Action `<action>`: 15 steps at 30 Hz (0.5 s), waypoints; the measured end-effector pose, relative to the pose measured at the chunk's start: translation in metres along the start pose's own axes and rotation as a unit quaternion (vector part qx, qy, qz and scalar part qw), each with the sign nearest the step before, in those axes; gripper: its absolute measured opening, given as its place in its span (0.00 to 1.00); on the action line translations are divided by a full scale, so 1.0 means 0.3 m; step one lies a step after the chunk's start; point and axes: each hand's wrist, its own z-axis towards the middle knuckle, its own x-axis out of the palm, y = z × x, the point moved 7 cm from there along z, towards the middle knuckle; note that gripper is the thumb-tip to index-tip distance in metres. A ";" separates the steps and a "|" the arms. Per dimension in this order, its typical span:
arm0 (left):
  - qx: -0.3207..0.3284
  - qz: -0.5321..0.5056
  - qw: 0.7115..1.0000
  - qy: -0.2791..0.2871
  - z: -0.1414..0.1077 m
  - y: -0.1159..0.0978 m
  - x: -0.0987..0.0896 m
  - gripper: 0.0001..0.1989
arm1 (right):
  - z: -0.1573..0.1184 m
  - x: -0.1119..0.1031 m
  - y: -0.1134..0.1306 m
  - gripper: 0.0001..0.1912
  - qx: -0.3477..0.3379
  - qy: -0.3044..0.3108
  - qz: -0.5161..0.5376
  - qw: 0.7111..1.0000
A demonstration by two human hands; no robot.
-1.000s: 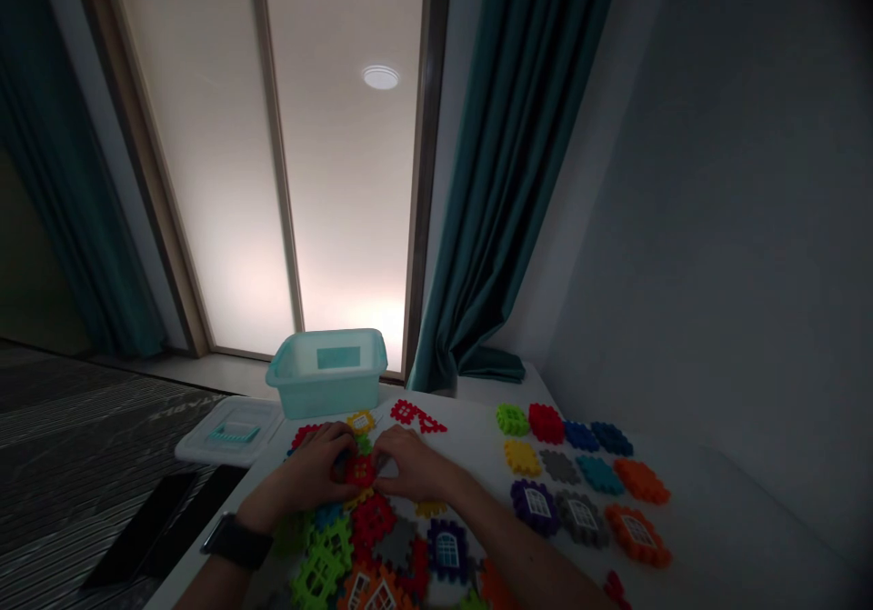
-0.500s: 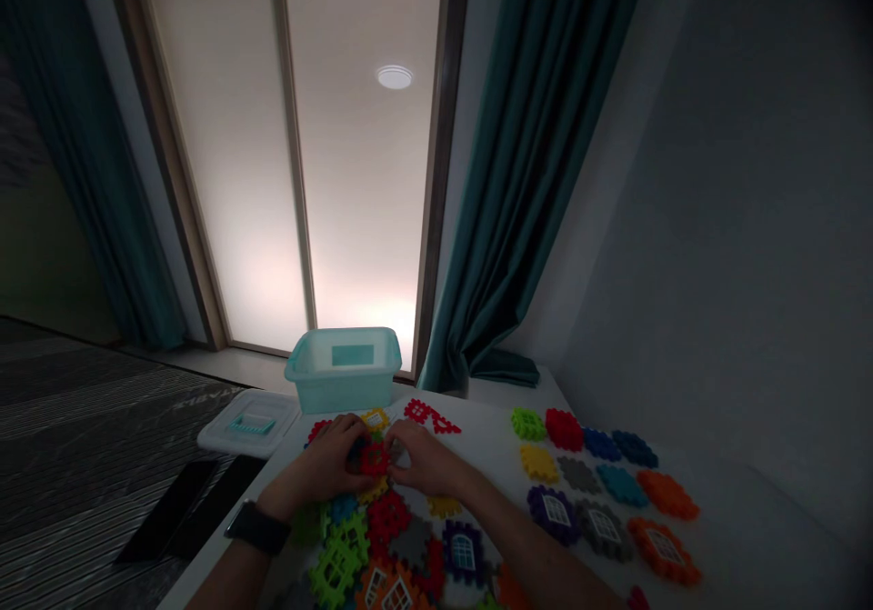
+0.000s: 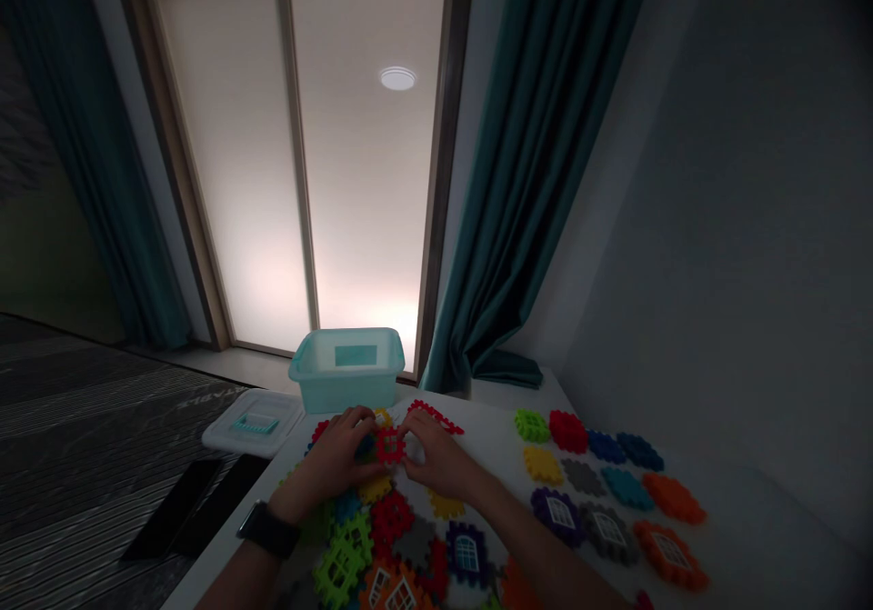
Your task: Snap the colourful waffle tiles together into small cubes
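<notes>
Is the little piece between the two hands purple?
No, the toothed piece between the left hand and the right hand is plainly red.

I'd say someone's home from my end, tbh: teal curtains (image 3: 536, 201), tall framed panels (image 3: 365, 192), plastic toy tiles (image 3: 559, 513).

the frosted panes (image 3: 361, 183) are giving off a pale, warm glow, flaring brightest near the bottom, and a round white disc (image 3: 397, 78) is shining on the right-hand one. elsewhere the room is lying dim: the wall (image 3: 770, 228) is looking murky grey, the curtain (image 3: 546, 174) is holding dark folds, and the upper right corner is going black. the red tile (image 3: 391, 445) is showing dull and slightly soft, while orange tiles (image 3: 672, 554) are stretching and blurring towards the right edge.
</notes>
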 end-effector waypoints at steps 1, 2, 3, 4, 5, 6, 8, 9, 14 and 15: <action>0.005 0.003 1.000 -0.005 0.002 -0.012 0.000 0.20 | -0.009 -0.012 0.006 0.17 -0.004 -0.006 -0.009 1.000; 0.011 0.006 1.000 -0.012 0.003 -0.024 -0.002 0.19 | -0.019 -0.024 0.012 0.18 -0.008 -0.013 -0.018 1.000; 0.017 0.009 1.000 -0.020 0.004 -0.038 -0.004 0.20 | -0.031 -0.038 0.018 0.18 -0.009 -0.019 -0.028 0.999; 0.023 0.012 0.999 -0.032 0.004 -0.052 -0.006 0.20 | -0.044 -0.052 0.024 0.19 -0.009 -0.025 -0.037 0.999; 0.031 0.015 0.998 -0.044 0.004 -0.067 -0.010 0.21 | -0.058 -0.066 0.031 0.20 -0.008 -0.031 -0.047 0.998; 0.040 0.016 0.997 -0.056 0.003 -0.082 -0.012 0.21 | -0.072 -0.081 0.039 0.21 -0.007 -0.035 -0.058 0.998; 0.062 0.014 0.995 -0.077 0.002 -0.110 -0.013 0.22 | -0.099 -0.108 0.059 0.24 -0.007 -0.036 -0.080 0.996; 0.072 0.011 0.994 -0.084 0.002 -0.122 -0.012 0.23 | -0.112 -0.121 0.070 0.26 -0.009 -0.033 -0.088 0.995; 0.104 -0.010 0.987 -0.120 0.000 -0.161 -0.010 0.24 | -0.161 -0.173 0.103 0.28 -0.012 -0.031 -0.089 0.995; 0.108 -0.013 0.986 -0.124 -0.001 -0.167 -0.010 0.24 | -0.168 -0.176 0.105 0.29 -0.014 -0.031 -0.085 0.996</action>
